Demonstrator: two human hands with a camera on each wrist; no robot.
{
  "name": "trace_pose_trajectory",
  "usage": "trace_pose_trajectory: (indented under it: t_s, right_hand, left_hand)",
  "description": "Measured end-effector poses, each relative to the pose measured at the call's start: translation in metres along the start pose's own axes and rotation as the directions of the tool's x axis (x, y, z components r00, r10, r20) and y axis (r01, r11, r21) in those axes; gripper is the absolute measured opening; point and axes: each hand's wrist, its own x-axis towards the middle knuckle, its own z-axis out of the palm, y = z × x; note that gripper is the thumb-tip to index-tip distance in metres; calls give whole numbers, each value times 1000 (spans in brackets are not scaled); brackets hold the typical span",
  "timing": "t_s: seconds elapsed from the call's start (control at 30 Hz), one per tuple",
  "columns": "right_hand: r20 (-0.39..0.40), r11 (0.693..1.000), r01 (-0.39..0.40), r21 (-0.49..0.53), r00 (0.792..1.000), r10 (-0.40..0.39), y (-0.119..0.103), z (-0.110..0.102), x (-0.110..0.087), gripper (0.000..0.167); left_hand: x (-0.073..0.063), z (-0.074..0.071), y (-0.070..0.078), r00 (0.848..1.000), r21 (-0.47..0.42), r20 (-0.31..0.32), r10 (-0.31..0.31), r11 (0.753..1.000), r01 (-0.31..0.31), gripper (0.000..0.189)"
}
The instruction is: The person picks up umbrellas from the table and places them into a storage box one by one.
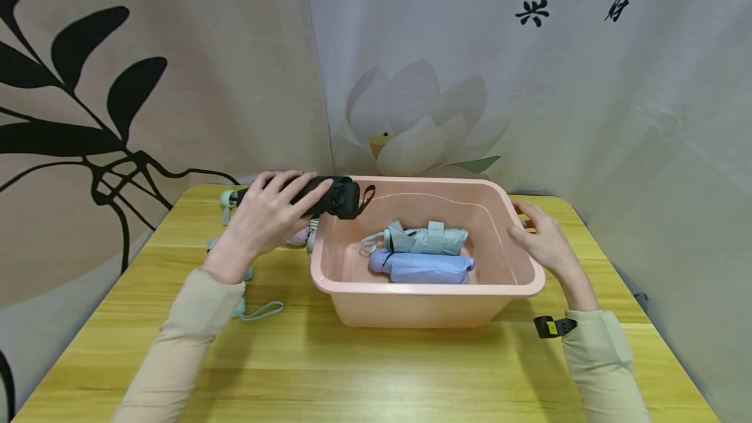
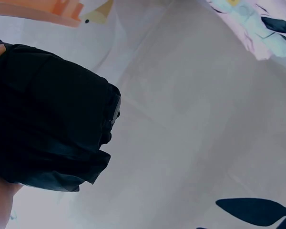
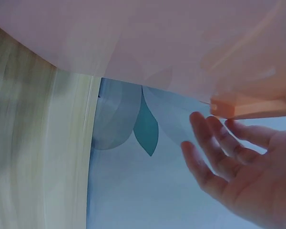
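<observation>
My left hand holds a black folded umbrella above the left rim of a pink plastic basin. The umbrella lies level, its wrist loop hanging at the right end. Close up in the left wrist view, the black cloth fills the left side. My right hand is at the basin's right rim, with loosely bent fingers under the edge in the right wrist view. Inside the basin, a light blue-green folded umbrella lies behind a periwinkle folded umbrella.
Left of the basin, partly behind my left arm, lie several items, including a mint-green piece, a pale strap loop and a lilac item. The wooden table meets a printed curtain at the back.
</observation>
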Motion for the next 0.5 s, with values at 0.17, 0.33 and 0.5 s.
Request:
trace_pose_trajectory:
  t_s: [0.17, 0.33, 0.5]
  right_hand:
    - [1, 999, -5, -51, 1000, 6, -1, -1, 0, 53]
    - [10, 998, -16, -66, 1000, 17, -3, -2, -1, 53]
    - [16, 997, -26, -67, 1000, 27, -4, -2, -2, 54]
  left_hand:
    - [5, -1, 3, 1000, 18, -10, 16, 1000, -16, 64]
    - [9, -1, 6, 999, 11, -10, 30, 999, -30, 70]
    - [15, -1, 8, 999, -5, -27, 45, 999, -45, 68]
